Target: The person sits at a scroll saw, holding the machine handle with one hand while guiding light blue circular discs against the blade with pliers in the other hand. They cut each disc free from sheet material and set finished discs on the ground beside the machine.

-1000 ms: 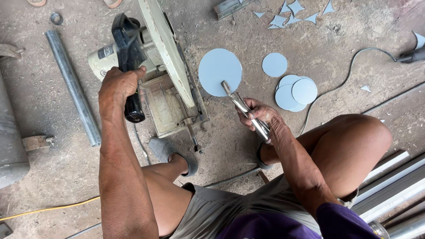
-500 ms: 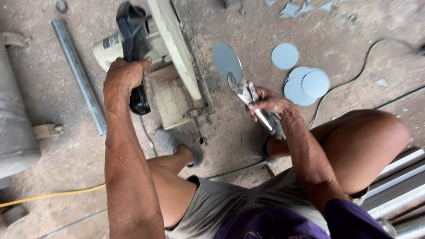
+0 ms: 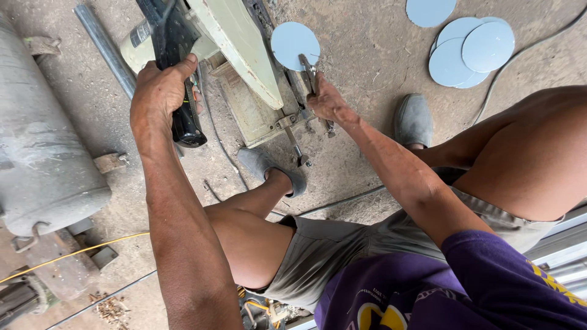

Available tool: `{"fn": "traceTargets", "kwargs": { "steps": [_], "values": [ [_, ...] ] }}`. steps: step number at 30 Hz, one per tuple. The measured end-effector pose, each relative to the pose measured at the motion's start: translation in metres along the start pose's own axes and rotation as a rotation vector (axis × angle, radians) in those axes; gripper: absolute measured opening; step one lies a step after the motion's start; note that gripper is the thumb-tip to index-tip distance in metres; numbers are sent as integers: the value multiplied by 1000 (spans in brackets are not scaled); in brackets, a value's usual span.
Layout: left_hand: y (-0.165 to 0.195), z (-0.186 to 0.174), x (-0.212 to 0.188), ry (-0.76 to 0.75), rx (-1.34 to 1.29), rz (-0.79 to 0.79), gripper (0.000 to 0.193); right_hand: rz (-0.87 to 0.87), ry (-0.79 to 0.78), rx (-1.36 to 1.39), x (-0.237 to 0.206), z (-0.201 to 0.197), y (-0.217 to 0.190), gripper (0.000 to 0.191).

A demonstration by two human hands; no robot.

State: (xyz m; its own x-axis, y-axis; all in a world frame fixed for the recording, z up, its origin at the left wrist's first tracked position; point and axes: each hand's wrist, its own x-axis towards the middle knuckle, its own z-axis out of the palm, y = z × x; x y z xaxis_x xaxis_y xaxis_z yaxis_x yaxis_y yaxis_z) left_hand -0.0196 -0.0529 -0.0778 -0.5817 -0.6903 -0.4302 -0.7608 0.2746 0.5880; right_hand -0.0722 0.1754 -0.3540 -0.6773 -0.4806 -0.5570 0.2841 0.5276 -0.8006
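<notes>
- My left hand (image 3: 160,91) has its fingers wrapped tight round the black handle (image 3: 177,73) of the cut-off saw (image 3: 238,43), likely to steady its head.
- My right hand (image 3: 328,102) clamps locking pliers (image 3: 310,76); their tip, just beyond my fingers, pinches a pale blue disc (image 3: 295,44) beside the blade guard, likely sparing my fingers.
- Farther past my right fingers, more discs (image 3: 468,52) lie stacked on the floor.
</notes>
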Motion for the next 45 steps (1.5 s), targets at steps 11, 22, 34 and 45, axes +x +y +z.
{"fn": "traceTargets", "kwargs": {
  "steps": [11,22,34,45],
  "values": [
    [5,2,-7,21,23,36,44,110,-186,217,-10,-24,-1,61],
    [1,3,-7,40,15,68,46,-56,-420,35,-28,-86,47,45],
    [5,1,-9,24,-1,31,45,-142,-294,171,-41,-81,46,26],
    [9,2,-12,31,28,31,50,-2,-138,971,2,-6,14,69]
  ]
}}
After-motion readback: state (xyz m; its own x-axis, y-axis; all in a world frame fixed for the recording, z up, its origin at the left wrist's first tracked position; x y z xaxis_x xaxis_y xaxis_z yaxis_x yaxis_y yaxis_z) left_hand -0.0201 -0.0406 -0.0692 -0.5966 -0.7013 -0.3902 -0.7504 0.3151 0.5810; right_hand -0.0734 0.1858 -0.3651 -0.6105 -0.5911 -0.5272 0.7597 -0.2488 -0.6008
